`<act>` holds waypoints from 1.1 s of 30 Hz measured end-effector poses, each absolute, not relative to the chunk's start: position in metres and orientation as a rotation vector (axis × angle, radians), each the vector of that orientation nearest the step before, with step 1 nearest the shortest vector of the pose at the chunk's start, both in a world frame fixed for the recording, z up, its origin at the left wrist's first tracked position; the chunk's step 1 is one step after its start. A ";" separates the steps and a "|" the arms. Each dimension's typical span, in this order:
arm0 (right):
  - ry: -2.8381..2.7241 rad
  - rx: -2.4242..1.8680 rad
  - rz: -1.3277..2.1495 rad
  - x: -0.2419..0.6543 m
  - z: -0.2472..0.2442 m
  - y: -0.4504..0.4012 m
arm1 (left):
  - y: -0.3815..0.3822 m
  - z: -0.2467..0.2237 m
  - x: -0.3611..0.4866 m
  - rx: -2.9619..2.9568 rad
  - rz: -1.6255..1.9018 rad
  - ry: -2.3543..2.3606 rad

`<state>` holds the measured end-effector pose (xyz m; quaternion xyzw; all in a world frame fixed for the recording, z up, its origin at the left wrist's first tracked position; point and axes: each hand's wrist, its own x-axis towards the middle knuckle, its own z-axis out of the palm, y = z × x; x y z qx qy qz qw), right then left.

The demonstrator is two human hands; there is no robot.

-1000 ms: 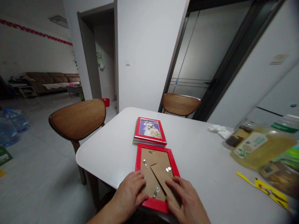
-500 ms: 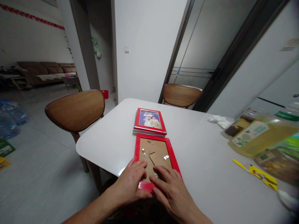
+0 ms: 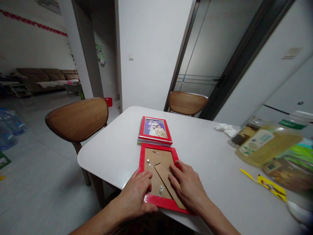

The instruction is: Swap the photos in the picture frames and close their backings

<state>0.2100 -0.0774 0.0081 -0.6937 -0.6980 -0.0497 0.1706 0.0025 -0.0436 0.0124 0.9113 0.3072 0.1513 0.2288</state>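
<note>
A red picture frame point(image 3: 168, 203) lies face down at the table's near edge, its brown backing board point(image 3: 158, 176) showing. My left hand point(image 3: 138, 192) grips the lower left corner, fingers bent over the side and thumb along the near edge. At the right side, my right hand point(image 3: 187, 182) has its curled fingertips on the backing and rim, mostly covering a metal clip there. Another metal clip point(image 3: 160, 191) shows near the bottom, one point(image 3: 149, 163) at the left and one point(image 3: 156, 152) at the top. Just beyond lies a stack of frames point(image 3: 155, 130) with a photo on top.
The white table point(image 3: 110, 147) has a rounded left corner. At right stand an oil bottle point(image 3: 266, 143) and clear food containers point(image 3: 288, 173), near a yellow strip point(image 3: 271, 187) and crumpled tissue point(image 3: 225, 129). Wooden chairs point(image 3: 78, 119) stand at the left and far side.
My right hand has moved from the bottom of the frame up to its right side, uncovering the bottom clip. My left hand stays at the lower left corner.
</note>
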 end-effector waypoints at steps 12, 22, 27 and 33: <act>-1.931 -1.946 -0.077 0.214 0.002 -0.070 | -0.044 0.009 0.006 2.502 0.394 0.907; -2.051 -1.797 0.045 0.176 0.007 -0.045 | -0.045 0.006 0.005 2.475 0.438 0.887; -2.169 -1.765 0.102 0.159 0.008 -0.029 | -0.044 0.008 0.007 2.461 0.471 0.863; -2.340 -1.715 0.098 0.164 0.007 -0.031 | -0.041 0.002 0.005 2.452 0.489 0.838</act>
